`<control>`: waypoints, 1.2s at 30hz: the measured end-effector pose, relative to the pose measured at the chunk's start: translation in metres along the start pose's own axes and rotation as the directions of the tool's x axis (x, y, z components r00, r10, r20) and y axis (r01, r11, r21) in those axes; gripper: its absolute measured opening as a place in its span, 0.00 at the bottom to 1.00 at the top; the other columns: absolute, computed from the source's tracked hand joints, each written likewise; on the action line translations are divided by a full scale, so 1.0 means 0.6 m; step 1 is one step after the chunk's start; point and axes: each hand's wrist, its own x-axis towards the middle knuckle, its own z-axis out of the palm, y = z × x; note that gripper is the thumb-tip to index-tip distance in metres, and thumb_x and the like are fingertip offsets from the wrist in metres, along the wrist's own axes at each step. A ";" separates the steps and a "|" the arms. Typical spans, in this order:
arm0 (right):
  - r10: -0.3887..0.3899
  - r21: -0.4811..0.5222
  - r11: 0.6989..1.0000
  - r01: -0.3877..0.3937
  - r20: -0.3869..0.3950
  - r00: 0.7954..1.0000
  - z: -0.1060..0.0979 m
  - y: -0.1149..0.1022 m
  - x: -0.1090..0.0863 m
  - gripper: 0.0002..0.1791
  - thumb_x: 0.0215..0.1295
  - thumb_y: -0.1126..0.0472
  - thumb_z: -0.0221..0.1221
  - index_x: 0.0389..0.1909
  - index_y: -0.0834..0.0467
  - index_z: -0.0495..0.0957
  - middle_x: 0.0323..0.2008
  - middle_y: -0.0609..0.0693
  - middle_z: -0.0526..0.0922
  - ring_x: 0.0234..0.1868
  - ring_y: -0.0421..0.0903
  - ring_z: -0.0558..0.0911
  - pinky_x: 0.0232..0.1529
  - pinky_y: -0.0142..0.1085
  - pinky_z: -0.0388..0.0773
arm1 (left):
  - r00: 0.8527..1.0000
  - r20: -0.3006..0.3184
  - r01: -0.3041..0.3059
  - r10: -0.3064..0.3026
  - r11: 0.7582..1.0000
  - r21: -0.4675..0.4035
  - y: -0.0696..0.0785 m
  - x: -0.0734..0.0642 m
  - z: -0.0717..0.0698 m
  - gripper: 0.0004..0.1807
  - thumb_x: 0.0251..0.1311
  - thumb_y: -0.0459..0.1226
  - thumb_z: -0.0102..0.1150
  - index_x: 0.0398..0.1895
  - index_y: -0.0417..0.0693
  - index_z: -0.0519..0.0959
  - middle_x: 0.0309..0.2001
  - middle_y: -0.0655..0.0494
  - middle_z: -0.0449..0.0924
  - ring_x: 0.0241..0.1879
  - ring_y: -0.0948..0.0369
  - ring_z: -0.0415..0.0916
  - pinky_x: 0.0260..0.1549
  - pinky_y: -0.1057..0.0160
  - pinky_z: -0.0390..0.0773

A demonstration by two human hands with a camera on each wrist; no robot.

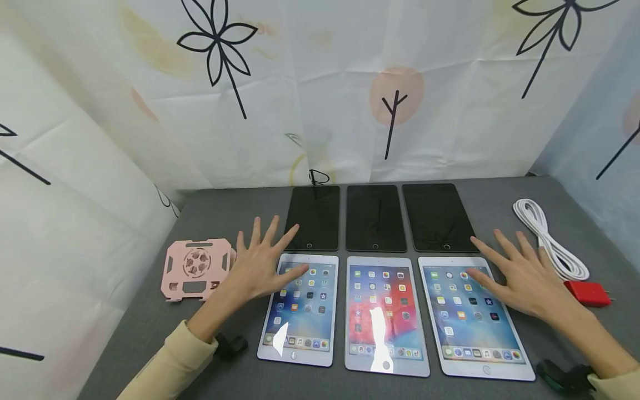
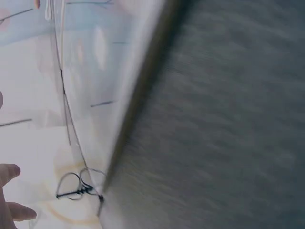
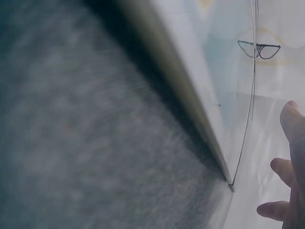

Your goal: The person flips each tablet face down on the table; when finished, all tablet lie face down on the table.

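Note:
My left hand (image 1: pixel 262 266) is spread with straight fingers at the upper left of a white tablet (image 1: pixel 302 305), its thumb over the lit screen. My right hand (image 1: pixel 525 278) spreads likewise over the right side of another lit white tablet (image 1: pixel 475 322). I cannot tell whether either hand touches the glass. Between them lies a third lit white tablet (image 1: pixel 362 316) with a red and blue screen. Behind lie three dark tablets, left (image 1: pixel 315 214), middle (image 1: pixel 376 216) and right (image 1: pixel 437 216). Fingertips (image 2: pixel 9 172) show in the left wrist view, and fingers (image 3: pixel 283 171) in the right.
A pink bracket-like piece (image 1: pixel 197 266) with a round grille lies at the left. At the right are a coiled white cable (image 1: pixel 550 239) and a red plug adapter (image 1: pixel 589 293). All stand on a grey surface (image 1: pixel 240 205) before a patterned white cloth (image 1: pixel 320 100).

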 end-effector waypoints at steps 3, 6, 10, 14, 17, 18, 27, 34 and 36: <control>0.000 0.011 1.000 0.000 0.006 1.000 0.000 -0.004 0.003 0.46 0.68 0.32 0.56 0.81 0.47 0.55 0.75 0.73 0.57 0.73 0.83 0.52 0.65 0.81 0.46 | 1.000 0.015 -0.023 0.024 0.999 -0.027 0.016 0.010 -0.006 0.49 0.59 0.71 0.53 0.82 0.68 0.54 0.83 0.42 0.45 0.80 0.30 0.38 0.66 0.18 0.47; 0.007 0.017 1.000 -0.007 0.021 1.000 -0.002 -0.006 0.008 0.46 0.68 0.32 0.56 0.81 0.48 0.55 0.75 0.74 0.57 0.73 0.83 0.53 0.64 0.80 0.49 | 0.999 0.033 -0.038 0.041 0.997 -0.063 0.034 0.020 -0.011 0.49 0.60 0.71 0.51 0.82 0.70 0.51 0.84 0.44 0.43 0.80 0.32 0.37 0.67 0.20 0.48; 0.016 0.030 0.999 -0.017 0.048 0.999 -0.006 -0.008 0.014 0.46 0.69 0.32 0.55 0.81 0.49 0.55 0.75 0.75 0.56 0.72 0.84 0.53 0.63 0.80 0.50 | 0.996 0.051 -0.061 0.067 0.992 -0.110 0.059 0.036 -0.014 0.49 0.61 0.71 0.50 0.83 0.71 0.49 0.84 0.46 0.41 0.81 0.34 0.36 0.69 0.21 0.48; 0.016 0.056 0.998 -0.020 0.073 0.997 -0.011 -0.011 0.018 0.45 0.69 0.32 0.55 0.80 0.50 0.57 0.75 0.75 0.56 0.72 0.85 0.52 0.62 0.81 0.51 | 0.993 0.059 -0.096 0.105 0.984 -0.148 0.089 0.056 -0.012 0.49 0.61 0.72 0.50 0.83 0.73 0.48 0.84 0.48 0.42 0.82 0.35 0.36 0.69 0.22 0.49; 0.016 0.064 0.998 -0.022 0.089 0.996 -0.014 -0.015 0.022 0.45 0.69 0.33 0.55 0.80 0.51 0.57 0.75 0.75 0.56 0.72 0.85 0.53 0.61 0.82 0.52 | 0.988 0.071 -0.120 0.134 0.977 -0.176 0.115 0.071 -0.012 0.50 0.60 0.72 0.51 0.83 0.74 0.46 0.84 0.49 0.43 0.82 0.36 0.39 0.70 0.23 0.50; 0.015 0.064 0.998 -0.021 0.094 0.995 -0.015 -0.016 0.024 0.45 0.70 0.33 0.55 0.80 0.51 0.57 0.75 0.75 0.56 0.72 0.85 0.53 0.61 0.82 0.53 | 0.987 0.072 -0.131 0.146 0.973 -0.188 0.125 0.076 -0.012 0.50 0.60 0.72 0.51 0.83 0.74 0.46 0.84 0.49 0.43 0.82 0.36 0.40 0.69 0.23 0.51; 0.033 0.090 0.995 -0.046 0.142 0.989 -0.020 -0.032 0.042 0.47 0.69 0.32 0.55 0.80 0.53 0.56 0.75 0.75 0.56 0.72 0.84 0.55 0.57 0.84 0.55 | 0.966 0.110 -0.193 0.233 0.936 -0.294 0.221 0.113 -0.006 0.49 0.61 0.71 0.51 0.82 0.77 0.43 0.84 0.53 0.43 0.82 0.39 0.42 0.71 0.26 0.51; 0.032 0.114 0.992 -0.050 0.150 0.988 -0.026 -0.031 0.057 0.46 0.70 0.32 0.54 0.80 0.55 0.56 0.75 0.76 0.56 0.70 0.84 0.57 0.57 0.83 0.57 | 0.956 0.113 -0.215 0.270 0.909 -0.358 0.277 0.139 0.008 0.49 0.61 0.71 0.50 0.82 0.78 0.42 0.84 0.54 0.46 0.82 0.41 0.48 0.70 0.27 0.57; 0.027 0.128 0.991 -0.047 0.156 0.987 -0.027 -0.031 0.062 0.47 0.70 0.33 0.55 0.80 0.56 0.56 0.74 0.78 0.57 0.70 0.84 0.58 0.57 0.83 0.58 | 0.956 0.108 -0.215 0.272 0.904 -0.371 0.289 0.147 0.013 0.49 0.62 0.70 0.50 0.83 0.77 0.42 0.84 0.54 0.47 0.81 0.42 0.49 0.70 0.28 0.58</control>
